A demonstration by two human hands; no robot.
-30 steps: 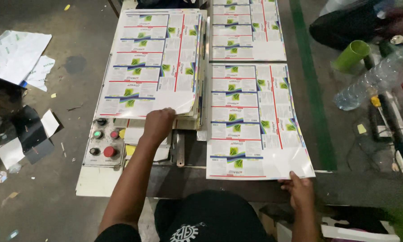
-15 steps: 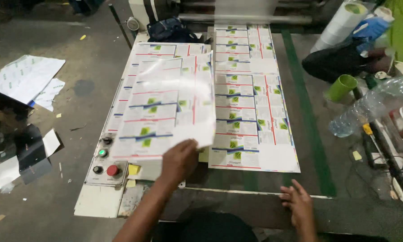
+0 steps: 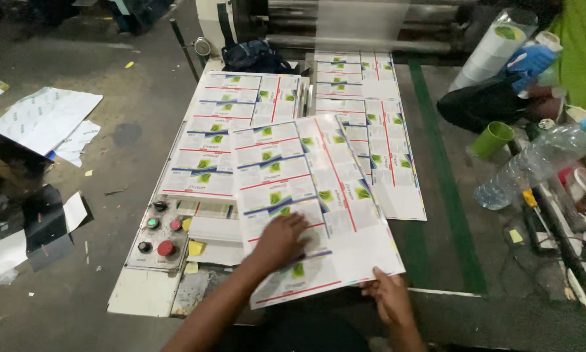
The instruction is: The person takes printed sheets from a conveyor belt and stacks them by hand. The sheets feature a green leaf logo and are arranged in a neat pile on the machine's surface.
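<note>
I see a printed sheet (image 3: 309, 202) of label designs at the centre of the frame, tilted, lying across the stacks beneath; my left hand (image 3: 281, 240) lies on it just below centre, fingers spread flat and pressing, not clenched; my right hand (image 3: 389, 296) pinches its lower right corner between thumb and fingers; a stack of printed sheets (image 3: 234, 130) sits at upper left of it, another stack (image 3: 377, 130) at upper right; a control panel (image 3: 157, 233) with coloured buttons lies at lower left; a clear plastic bottle (image 3: 534, 166) rests at the right.
</note>
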